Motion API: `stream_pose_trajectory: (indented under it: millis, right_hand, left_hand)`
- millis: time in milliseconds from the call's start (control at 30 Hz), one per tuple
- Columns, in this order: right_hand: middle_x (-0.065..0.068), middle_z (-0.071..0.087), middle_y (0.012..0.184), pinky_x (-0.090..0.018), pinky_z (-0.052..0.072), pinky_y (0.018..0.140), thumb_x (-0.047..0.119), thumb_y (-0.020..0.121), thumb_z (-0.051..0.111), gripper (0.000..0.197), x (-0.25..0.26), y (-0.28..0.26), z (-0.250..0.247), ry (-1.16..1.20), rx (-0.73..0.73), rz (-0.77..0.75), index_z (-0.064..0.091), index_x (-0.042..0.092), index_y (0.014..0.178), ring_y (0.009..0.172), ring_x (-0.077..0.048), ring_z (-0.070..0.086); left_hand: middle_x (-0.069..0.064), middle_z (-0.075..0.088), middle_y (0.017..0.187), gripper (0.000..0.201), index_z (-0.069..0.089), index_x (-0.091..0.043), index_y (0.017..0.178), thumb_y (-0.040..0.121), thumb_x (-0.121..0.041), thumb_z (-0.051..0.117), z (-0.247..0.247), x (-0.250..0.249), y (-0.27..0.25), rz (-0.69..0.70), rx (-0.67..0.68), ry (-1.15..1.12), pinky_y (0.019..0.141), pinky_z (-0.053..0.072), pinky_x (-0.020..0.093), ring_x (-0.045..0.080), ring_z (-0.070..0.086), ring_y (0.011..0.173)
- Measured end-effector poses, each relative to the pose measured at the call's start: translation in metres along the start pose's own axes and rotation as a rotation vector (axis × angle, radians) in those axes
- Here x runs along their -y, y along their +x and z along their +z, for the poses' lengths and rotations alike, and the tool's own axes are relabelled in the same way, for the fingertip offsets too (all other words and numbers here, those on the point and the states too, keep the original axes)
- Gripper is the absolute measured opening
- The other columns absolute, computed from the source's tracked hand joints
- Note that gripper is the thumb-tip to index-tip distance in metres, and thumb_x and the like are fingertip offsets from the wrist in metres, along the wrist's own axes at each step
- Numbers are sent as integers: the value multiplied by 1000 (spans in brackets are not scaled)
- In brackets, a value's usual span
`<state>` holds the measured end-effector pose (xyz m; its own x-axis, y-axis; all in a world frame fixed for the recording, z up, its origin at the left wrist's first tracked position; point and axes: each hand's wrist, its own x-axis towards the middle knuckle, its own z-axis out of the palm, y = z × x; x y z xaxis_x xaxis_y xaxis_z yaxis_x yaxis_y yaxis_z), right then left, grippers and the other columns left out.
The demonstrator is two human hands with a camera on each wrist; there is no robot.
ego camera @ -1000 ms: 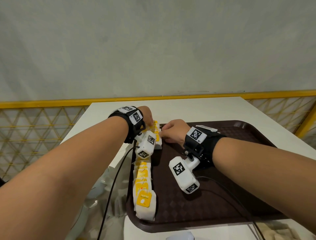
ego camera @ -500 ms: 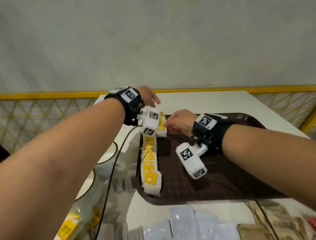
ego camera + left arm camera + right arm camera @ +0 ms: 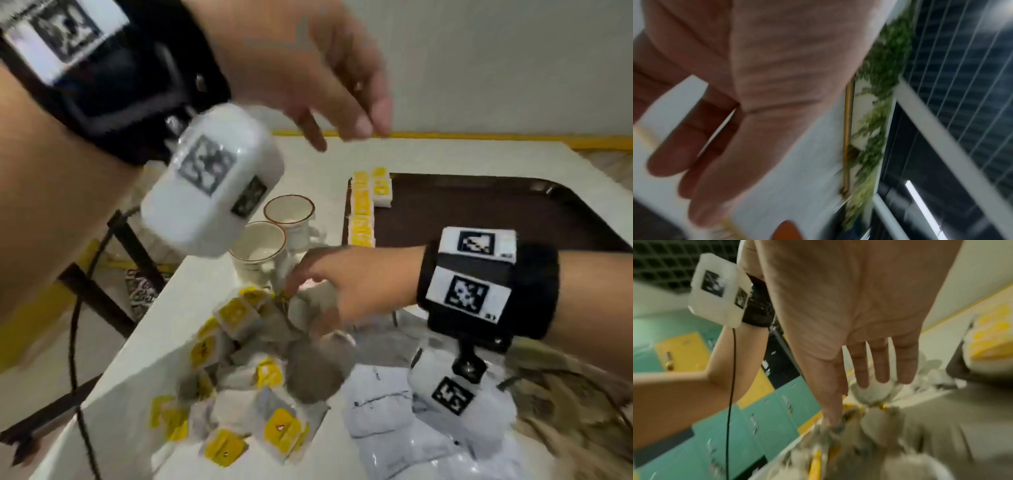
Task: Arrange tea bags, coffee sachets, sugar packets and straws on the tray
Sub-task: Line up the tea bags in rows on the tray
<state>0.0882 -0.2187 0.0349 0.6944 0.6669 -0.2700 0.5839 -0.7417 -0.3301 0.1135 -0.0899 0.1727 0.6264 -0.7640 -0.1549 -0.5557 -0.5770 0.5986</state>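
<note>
White worktop [image 3: 212, 342] carries a brown tray [image 3: 479, 212], far right. Tray holds a row of yellow-tagged tea bags [image 3: 361, 212] along its left edge, one more beside the row's far end. Loose tea bag pile [image 3: 246, 377] lies near, clear packets [image 3: 394, 421] just right of it. Two empty cups [image 3: 274, 240] stand between pile and tray. Right hand [image 3: 346, 287] reaches onto the pile, grip blurred, cannot tell. Left hand [image 3: 308, 68] hangs raised, fingers loosely spread, holding nothing.
</note>
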Motion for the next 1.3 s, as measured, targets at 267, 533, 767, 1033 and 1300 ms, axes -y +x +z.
stream_pose_trajectory:
  millis: [267, 533, 767, 1033, 1300]
  right_hand:
    - [-5, 30, 144, -46, 36, 107, 69, 63, 73, 102, 25, 8, 56, -81, 70, 31, 23, 32, 144, 130, -28, 34]
    - [-2, 40, 129, -42, 45, 92, 54, 69, 76, 79, 34, 9, 61, -133, 13, 66, 35, 25, 130, 113, -24, 41]
    - [-5, 55, 102, -27, 37, 62, 23, 80, 72, 42, 26, 11, 57, 36, -11, 44, 47, 15, 111, 83, -18, 47]
    - [0, 50, 123, -24, 46, 78, 32, 82, 71, 52, 18, 9, 44, 208, -6, 73, 44, 23, 126, 94, -12, 52]
    - [-10, 50, 113, -38, 47, 82, 32, 76, 77, 55, 30, 19, 63, -22, -37, 20, 44, 14, 117, 99, -26, 51]
  left_hand:
    - [-14, 60, 88, 53, 58, -44, 96, 51, -71, 66, 101, 105, -73, -182, 383, 390, 74, 51, 25, 7, 57, 84]
    - [-21, 30, 96, 46, 53, -36, 112, 73, -39, 76, 157, 119, -89, 13, 281, 478, 76, 27, 10, -2, 27, 90]
    - [-16, 51, 99, 17, 62, -25, 97, 81, -23, 66, 155, 123, -82, 22, 204, 449, 80, 37, 16, 3, 45, 97]
    - [-13, 60, 83, 9, 61, -25, 89, 84, -24, 69, 144, 125, -81, -31, 0, 309, 67, 41, 13, 3, 52, 75]
    - [-20, 40, 98, 36, 57, -26, 101, 73, -34, 77, 153, 118, -85, -47, 113, 421, 73, 34, 7, -1, 39, 87]
